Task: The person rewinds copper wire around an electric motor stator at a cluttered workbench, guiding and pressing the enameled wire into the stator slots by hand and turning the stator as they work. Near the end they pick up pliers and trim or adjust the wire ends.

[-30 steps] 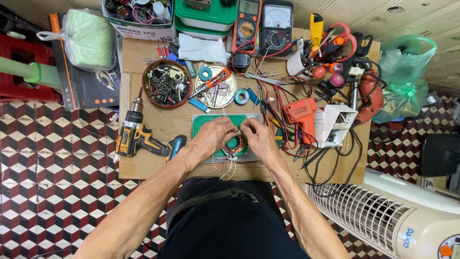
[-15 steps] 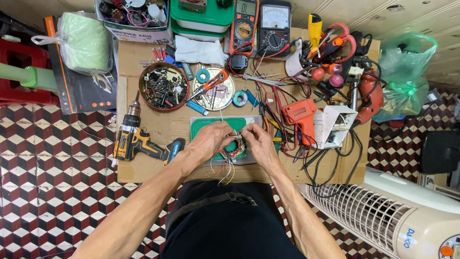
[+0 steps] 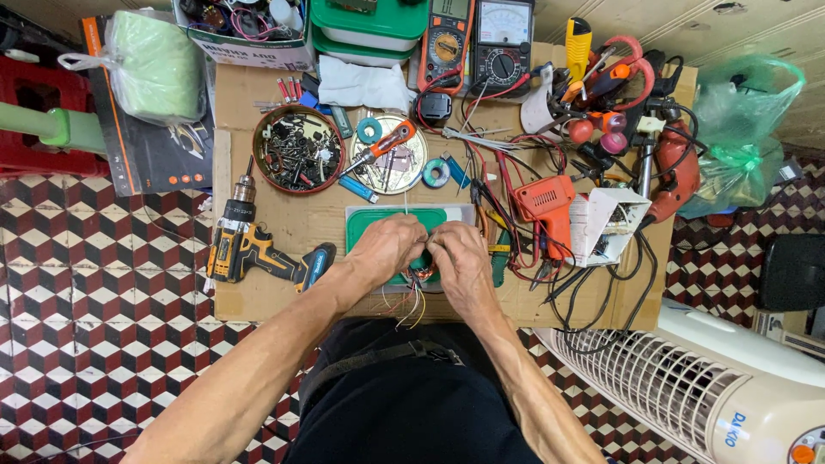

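I am looking straight down at two bare hands working close together over a green rectangular plastic tray (image 3: 378, 220) on a brown cardboard work surface (image 3: 284, 292).

My left hand (image 3: 388, 247) is curled, fingers folded down and pinching at a small bundle of thin coloured wires (image 3: 412, 302). The wires trail from under the hands toward my body, fine and slack, in yellow, white and reddish strands. My right hand (image 3: 460, 258) touches the left, also curled and pinching the same bundle. What lies under the fingertips is hidden, so I cannot tell exactly which strand each hand grips. To do this well, I judge the pinch should stay light and close to the strand ends, with wrists resting on the cardboard for steadiness.

Far left of the left hand lies a yellow and black cordless drill (image 3: 249, 245), blocky, with a matte grip. Beyond the left hand, away from me, sits a round rust-coloured metal dish of dark screws and small parts (image 3: 298, 161). Beside it, a shiny round tin lid (image 3: 388, 155) has an orange-handled screwdriver (image 3: 378, 148) lying across it.

Just right of the right hand stands an orange plastic pistol-shaped tool (image 3: 543, 204), amid tangled red and black cables (image 3: 593, 283).
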